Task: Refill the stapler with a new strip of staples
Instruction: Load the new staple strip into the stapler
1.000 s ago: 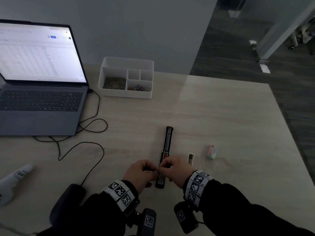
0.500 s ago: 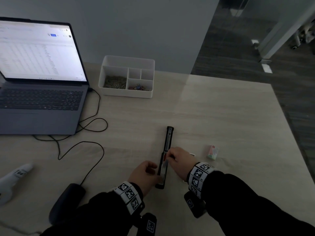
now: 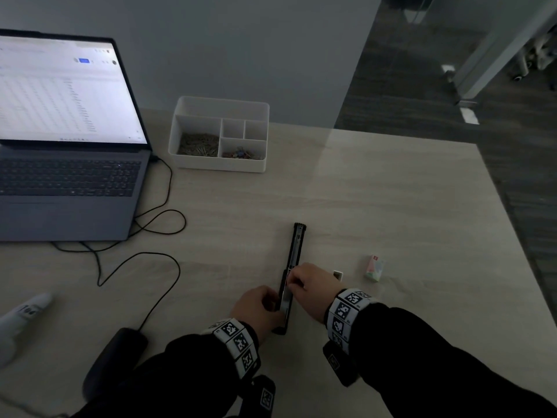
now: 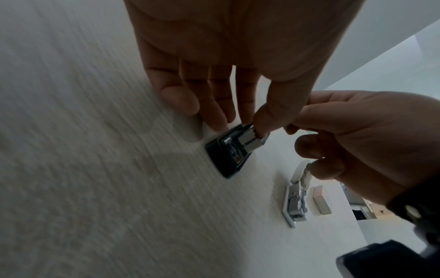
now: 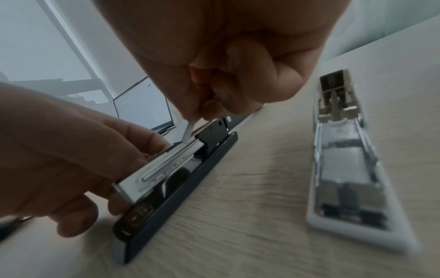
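On a pale wood desk (image 3: 376, 200) the black stapler (image 3: 297, 245) lies opened flat between the hands. The left hand (image 3: 256, 306) pinches its metal channel; the right hand (image 3: 313, 286) pinches a thin staple strip (image 5: 188, 131), tip in the channel. Light and brittle, the strip is probably best held by its sides.

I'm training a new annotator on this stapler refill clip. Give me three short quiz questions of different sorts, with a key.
1. True or false: the stapler lies folded open on the table.
2. Which hand pinches the staple strip? A left hand; B right hand.
3. Fill in: the white tray of staples lies to the stapler's ____ in the head view.

Key: 1 true; 2 B; 3 right.
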